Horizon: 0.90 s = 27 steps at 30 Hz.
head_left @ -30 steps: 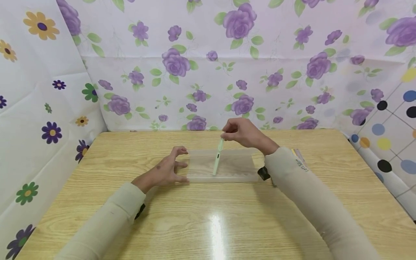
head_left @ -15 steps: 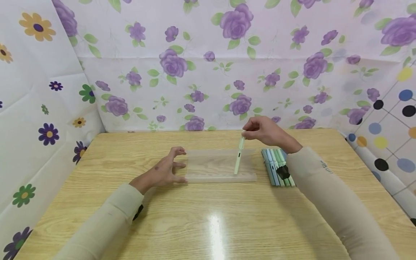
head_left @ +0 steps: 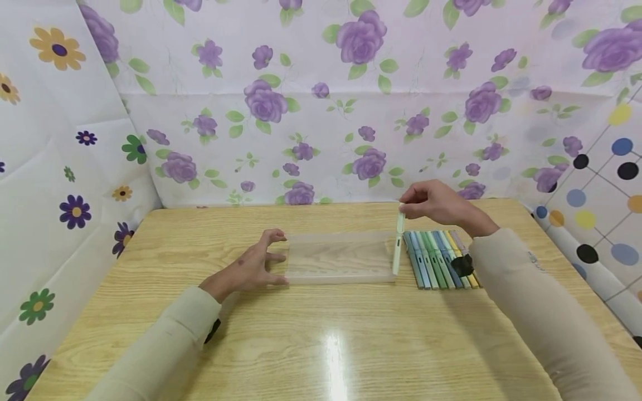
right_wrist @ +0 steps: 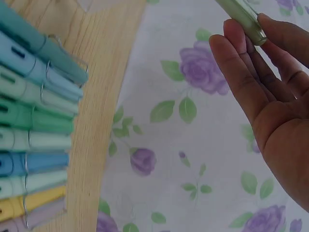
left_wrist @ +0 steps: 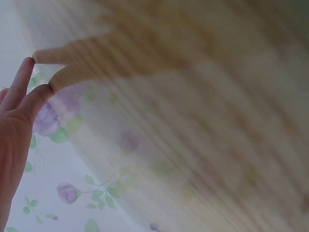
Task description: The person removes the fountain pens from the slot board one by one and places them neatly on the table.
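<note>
A clear plastic tray (head_left: 341, 280) lies on the wooden table, its long side facing me. My left hand (head_left: 251, 264) spans its left end, thumb at the near corner and forefinger at the far one. In the left wrist view, two fingertips (left_wrist: 35, 59) meet the edge of the see-through plastic. My right hand (head_left: 436, 206) pinches a pale green pen (head_left: 398, 250) by its top end between thumb and fingers. This pen hangs nearly upright at the tray's right end, its lower tip by the near right corner.
Right of the tray, a row of capped pens (head_left: 433, 264) in blue, green, yellow and mauve lies side by side, partly hidden by my right wrist. Their metal clips (right_wrist: 26, 183) show in the right wrist view. Flowered sheets (head_left: 301, 111) stand behind the table and at its sides.
My right hand has carried the pale green pen rightward along the tray, from its middle to its right end. The pen row has come into sight. My left hand keeps its place.
</note>
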Each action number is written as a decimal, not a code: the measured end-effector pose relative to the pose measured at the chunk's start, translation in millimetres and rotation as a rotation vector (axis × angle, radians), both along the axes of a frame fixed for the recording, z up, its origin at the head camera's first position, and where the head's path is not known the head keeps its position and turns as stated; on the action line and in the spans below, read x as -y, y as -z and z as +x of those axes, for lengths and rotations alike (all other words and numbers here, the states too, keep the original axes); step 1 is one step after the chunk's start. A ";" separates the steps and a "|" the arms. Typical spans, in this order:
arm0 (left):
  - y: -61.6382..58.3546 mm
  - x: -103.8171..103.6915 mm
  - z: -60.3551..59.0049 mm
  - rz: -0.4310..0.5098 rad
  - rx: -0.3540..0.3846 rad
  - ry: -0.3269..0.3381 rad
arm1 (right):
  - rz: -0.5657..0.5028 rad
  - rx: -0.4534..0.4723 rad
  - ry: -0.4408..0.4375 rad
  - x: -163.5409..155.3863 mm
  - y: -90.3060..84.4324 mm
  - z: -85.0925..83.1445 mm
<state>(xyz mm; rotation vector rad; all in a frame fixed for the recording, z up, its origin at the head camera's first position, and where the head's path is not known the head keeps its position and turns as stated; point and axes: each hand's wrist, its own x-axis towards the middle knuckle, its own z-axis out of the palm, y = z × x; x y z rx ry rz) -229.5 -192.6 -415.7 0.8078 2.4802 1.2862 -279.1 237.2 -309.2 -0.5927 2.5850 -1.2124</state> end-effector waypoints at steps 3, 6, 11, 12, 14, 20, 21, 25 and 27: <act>0.9 -0.1 -0.1 0.005 -0.006 0.007 | 0.001 0.013 0.019 -13.1 -0.5 1.1; 1.4 0.0 0.1 0.000 -0.002 0.010 | 0.007 0.026 0.047 -24.7 -1.4 3.3; 1.0 0.4 0.1 -0.002 0.002 0.009 | 0.078 0.027 0.090 -42.1 -1.5 5.9; 0.9 0.7 0.1 -0.003 -0.002 0.010 | 0.100 0.021 0.097 -45.5 -1.1 5.9; 1.0 0.8 0.2 0.001 -0.004 0.012 | 0.128 0.015 0.106 -53.0 0.2 6.0; 1.7 0.9 0.6 0.009 0.004 0.017 | 0.124 0.039 0.132 -75.6 4.7 6.6; 1.8 0.7 0.5 0.009 0.004 0.019 | 0.117 0.046 0.137 -79.3 5.5 6.9; 2.4 0.3 -0.5 0.001 -0.006 0.021 | 0.105 0.054 0.150 -93.4 9.5 7.0; 2.6 0.2 -1.2 0.001 -0.011 0.020 | 0.124 0.056 0.160 -100.0 11.4 6.7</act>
